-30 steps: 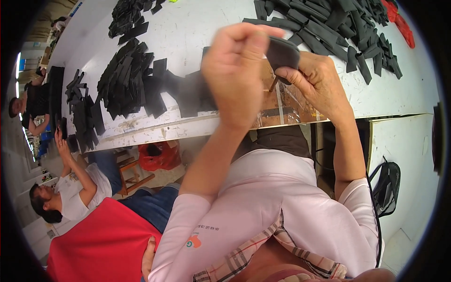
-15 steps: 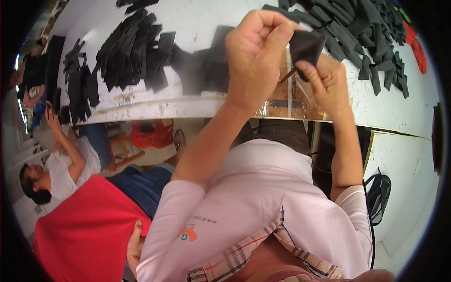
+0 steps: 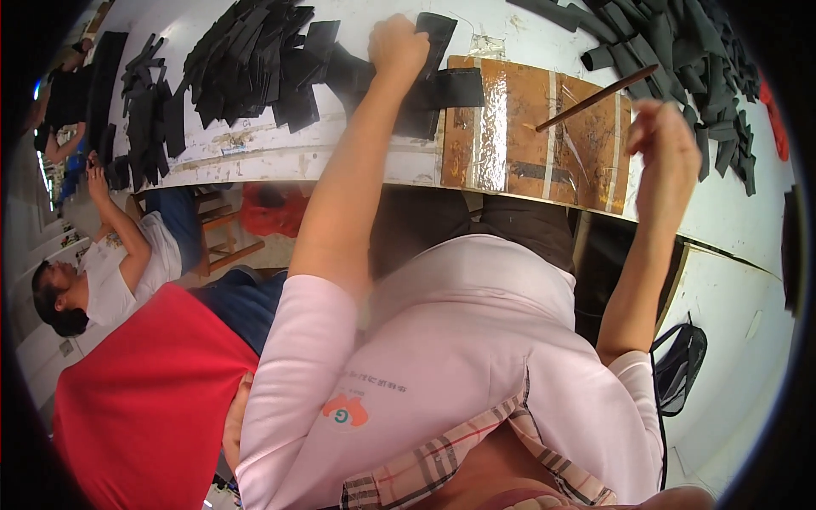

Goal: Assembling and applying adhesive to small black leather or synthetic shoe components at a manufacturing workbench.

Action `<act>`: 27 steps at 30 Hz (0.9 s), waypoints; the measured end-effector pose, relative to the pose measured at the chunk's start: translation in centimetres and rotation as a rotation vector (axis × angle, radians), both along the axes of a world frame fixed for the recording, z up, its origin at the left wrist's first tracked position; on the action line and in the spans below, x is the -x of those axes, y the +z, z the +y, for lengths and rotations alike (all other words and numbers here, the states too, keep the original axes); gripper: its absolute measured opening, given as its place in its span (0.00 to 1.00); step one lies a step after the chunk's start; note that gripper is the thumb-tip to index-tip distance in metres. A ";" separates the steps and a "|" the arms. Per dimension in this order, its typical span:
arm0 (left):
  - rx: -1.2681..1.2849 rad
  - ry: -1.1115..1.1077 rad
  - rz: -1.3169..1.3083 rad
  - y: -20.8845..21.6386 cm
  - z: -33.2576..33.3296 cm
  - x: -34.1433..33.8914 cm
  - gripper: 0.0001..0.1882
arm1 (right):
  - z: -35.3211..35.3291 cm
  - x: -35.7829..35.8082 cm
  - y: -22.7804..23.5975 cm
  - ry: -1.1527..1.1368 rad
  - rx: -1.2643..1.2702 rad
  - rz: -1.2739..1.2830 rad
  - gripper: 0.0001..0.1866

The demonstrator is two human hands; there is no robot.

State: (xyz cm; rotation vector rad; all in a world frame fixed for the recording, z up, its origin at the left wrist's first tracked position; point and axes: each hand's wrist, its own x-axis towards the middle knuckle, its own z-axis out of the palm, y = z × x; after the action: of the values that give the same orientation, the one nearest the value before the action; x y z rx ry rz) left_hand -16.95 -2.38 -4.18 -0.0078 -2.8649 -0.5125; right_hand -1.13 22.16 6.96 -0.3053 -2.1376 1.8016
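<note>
My left hand [image 3: 398, 53] is at the far middle of the table, its fingers closed at the edge of a black fabric piece [image 3: 437, 36]. Under and beside it lie more flat black pieces [image 3: 418, 115], one reaching onto a brown board [image 3: 586, 102]. A thin dark stick [image 3: 599, 95] rises from this board, which has strips of clear tape across it. To the right of the stick, my right hand [image 3: 667, 157] hovers with loosely bent fingers apart, somewhat blurred; nothing shows in it.
Heaps of black strips [image 3: 242, 68] cover the table's left side, and a pile of black tube-like pieces [image 3: 671, 51] its far right. On my left sits someone with red cloth [image 3: 153, 399]; another person [image 3: 127, 263] is beyond. A black bag [image 3: 682, 365] hangs at the right.
My hands have parted from the black piece they held together at the stick. The left has gone left and away from me; the right has moved right, without it. The stick now shows fully.
</note>
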 end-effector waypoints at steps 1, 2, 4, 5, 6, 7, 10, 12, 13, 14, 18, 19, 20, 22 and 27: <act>-0.104 -0.018 -0.044 0.2 -0.1 0.1 0.16 | -0.9 -0.9 -0.7 0.027 0.048 -0.053 0.16; -0.207 -0.032 -0.089 0.3 -0.4 0.2 0.16 | -1.6 -1.6 -1.0 0.137 0.020 -0.153 0.16; -0.431 -0.084 -0.057 2.1 0.4 0.0 0.15 | -2.5 -2.6 -0.8 0.311 -0.015 -0.268 0.15; -0.647 -0.112 -0.028 3.0 0.6 -0.4 0.14 | -3.1 -2.5 -1.1 0.346 -0.046 -0.240 0.14; -0.977 -0.182 -0.109 4.4 0.4 -1.1 0.13 | -3.8 -2.4 -1.0 0.392 -0.075 -0.207 0.14; -0.970 -0.228 -0.084 6.8 1.1 -2.6 0.12 | -4.2 -2.5 -0.4 0.379 -0.095 -0.194 0.13; -1.292 -0.246 -0.287 9.4 0.2 -6.2 0.16 | -3.7 -2.1 1.6 0.269 -0.389 0.217 0.09; -1.290 -0.184 -0.377 9.8 0.5 -7.6 0.16 | -0.5 -0.6 2.4 -0.100 -0.428 0.423 0.09; -1.369 -0.217 -0.413 10.1 1.6 -8.3 0.16 | 1.8 1.0 3.8 -0.187 -0.329 0.371 0.09; -1.440 -0.239 -0.437 10.5 2.2 -8.9 0.17 | 3.5 2.1 5.1 -0.259 -0.215 0.329 0.10; -1.232 -0.300 -0.416 11.5 2.0 -11.1 0.17 | -0.3 -0.2 3.9 -0.240 -0.292 0.217 0.13; -1.164 -0.362 -0.365 11.2 2.4 -11.7 0.16 | -1.3 -2.1 3.3 -0.052 -0.328 0.055 0.13; -1.102 -0.409 -0.370 12.9 3.3 -12.1 0.15 | -1.7 -3.1 1.7 0.176 -0.146 -0.018 0.12; -1.278 -0.491 -0.403 12.6 3.3 -13.0 0.13 | -4.4 -4.1 -0.1 0.418 0.058 -0.234 0.09; -1.135 -0.641 -0.329 13.5 5.2 -13.9 0.11 | -7.8 -5.5 -1.6 0.313 0.694 -0.138 0.28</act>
State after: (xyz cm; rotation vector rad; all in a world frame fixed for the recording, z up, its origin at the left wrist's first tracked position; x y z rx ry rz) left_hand -3.03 2.83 9.31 -0.6930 -2.3322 -2.3179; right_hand 4.41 14.36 5.35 -0.2656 -1.6280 2.7464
